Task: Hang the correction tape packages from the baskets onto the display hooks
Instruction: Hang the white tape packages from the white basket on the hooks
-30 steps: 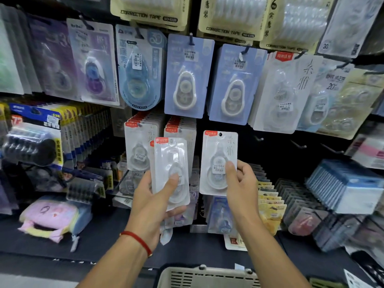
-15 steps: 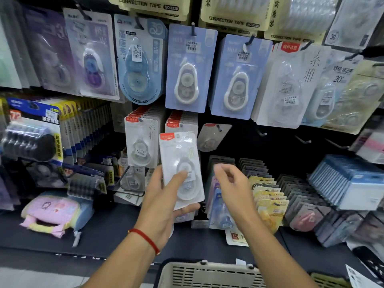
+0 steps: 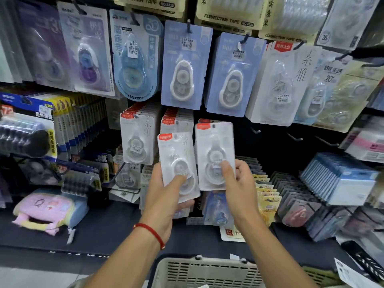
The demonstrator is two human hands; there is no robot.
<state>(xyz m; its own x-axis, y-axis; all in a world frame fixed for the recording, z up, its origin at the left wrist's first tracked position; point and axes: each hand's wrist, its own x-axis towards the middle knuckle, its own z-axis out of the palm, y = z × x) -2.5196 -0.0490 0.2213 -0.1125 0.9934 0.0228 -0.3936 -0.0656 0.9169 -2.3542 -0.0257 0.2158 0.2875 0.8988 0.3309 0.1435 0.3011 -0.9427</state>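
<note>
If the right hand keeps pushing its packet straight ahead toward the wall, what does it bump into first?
Probably the packages already hanging on that hook, just behind the packet the right hand holds. Depth is hard to judge here.

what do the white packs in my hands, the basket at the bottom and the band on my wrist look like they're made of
Packs in the left hand and right hand: the left pack and right pack look like white card under a clear glossy plastic blister, which catches glare. Basket: probably matte beige moulded plastic, with slotted walls. Wrist band: looks like red cord or thread.
</note>
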